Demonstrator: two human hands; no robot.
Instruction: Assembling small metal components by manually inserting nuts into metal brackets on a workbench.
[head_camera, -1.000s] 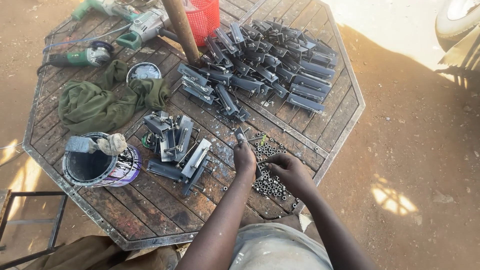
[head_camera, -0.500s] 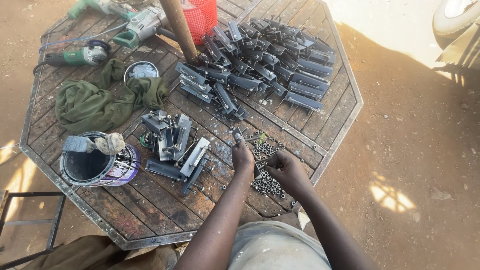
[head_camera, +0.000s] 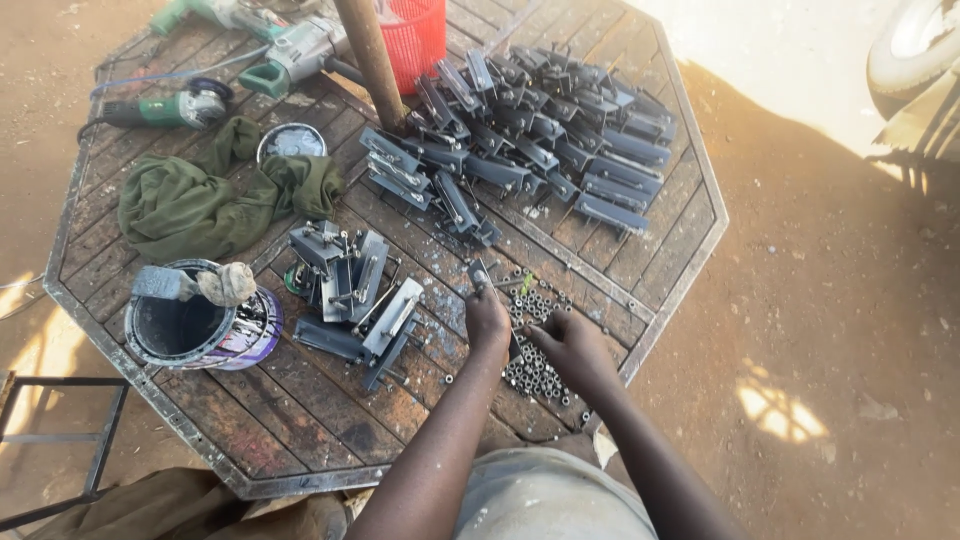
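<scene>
From the head view, your left hand pinches a small dark metal bracket, lifted at the hand's 12 o'clock. Your right hand rests with fingers curled into the pile of nuts on the worktop; I cannot tell whether its grip has any. A cluster of brackets lies at 9 o'clock.

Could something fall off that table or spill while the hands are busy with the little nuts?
Maybe. The pile of small nuts lies near the table edge, so the right hand picking in it could knock some onto the dirt. The left hand holds a dark metal piece, and loose nuts could roll away through the slats. The paint can with a brush resting across it also sits near the edge; a bump might tip it.
</scene>
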